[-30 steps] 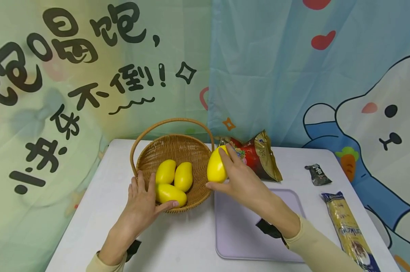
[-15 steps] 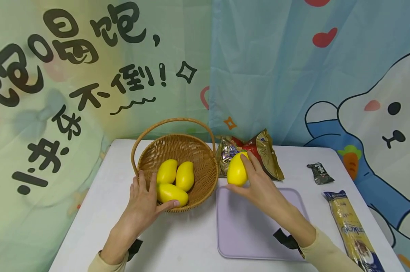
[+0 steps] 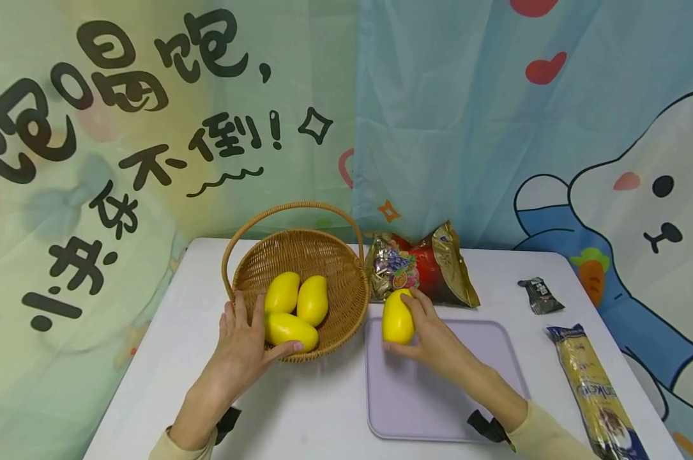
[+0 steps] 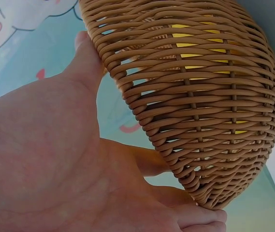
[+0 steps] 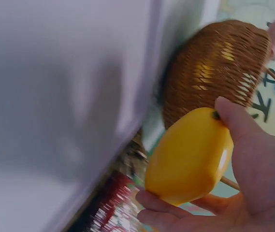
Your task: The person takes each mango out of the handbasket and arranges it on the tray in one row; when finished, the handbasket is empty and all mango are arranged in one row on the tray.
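Note:
The fingers and thumb of my left hand [image 3: 237,348] lie spread along the left front rim of a brown wicker basket [image 3: 346,287], the fingers mostly straight. Three yellow mangoes [image 3: 313,299] sit inside; through the weave in the left wrist view, only patches of yellow show. My right hand [image 3: 438,338] pinches another mango [image 3: 398,317] between thumb and fingers, over the back left corner of a lilac tray [image 3: 438,402]. The right wrist view shows that mango [image 5: 190,154] with its dark stem spot beside the thumb.
Behind the tray lies a red and gold snack bag [image 3: 429,268], close to the basket. At the table's right are a small black packet [image 3: 540,295] and a long gold and blue package [image 3: 596,390]. Printed cloth [image 3: 438,128] hangs behind the white table [image 3: 317,409].
My right hand has carried the mango from the basket's right rim rightward, then down toward the viewer, over the tray. My left hand has stayed at the basket rim.

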Available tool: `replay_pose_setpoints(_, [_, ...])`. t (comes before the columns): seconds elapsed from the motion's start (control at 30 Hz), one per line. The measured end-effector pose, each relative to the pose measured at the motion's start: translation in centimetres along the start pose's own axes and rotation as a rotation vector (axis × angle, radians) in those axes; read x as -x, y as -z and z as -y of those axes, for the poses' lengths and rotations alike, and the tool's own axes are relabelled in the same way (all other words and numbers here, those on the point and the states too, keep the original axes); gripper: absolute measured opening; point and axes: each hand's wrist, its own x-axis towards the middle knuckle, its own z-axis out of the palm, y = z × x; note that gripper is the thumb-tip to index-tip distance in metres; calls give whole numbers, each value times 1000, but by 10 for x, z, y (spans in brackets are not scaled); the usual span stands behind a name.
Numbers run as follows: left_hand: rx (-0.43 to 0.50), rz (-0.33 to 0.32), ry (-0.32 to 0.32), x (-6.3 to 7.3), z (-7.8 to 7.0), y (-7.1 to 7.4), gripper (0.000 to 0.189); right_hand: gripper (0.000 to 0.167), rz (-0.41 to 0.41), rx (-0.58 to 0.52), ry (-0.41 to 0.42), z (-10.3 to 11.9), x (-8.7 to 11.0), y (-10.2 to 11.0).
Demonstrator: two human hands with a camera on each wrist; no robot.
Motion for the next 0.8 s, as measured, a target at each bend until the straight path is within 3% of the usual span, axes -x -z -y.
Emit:
replay_pose_setpoints(0.33, [1,-27,-19,2,0,-2,116,93,73,-58,-7,-13,5,-29])
replay_pose_setpoints(0.8, [-11,-43,-24,2,0,-1,116,96,100,-69,-1,-11,8,-42])
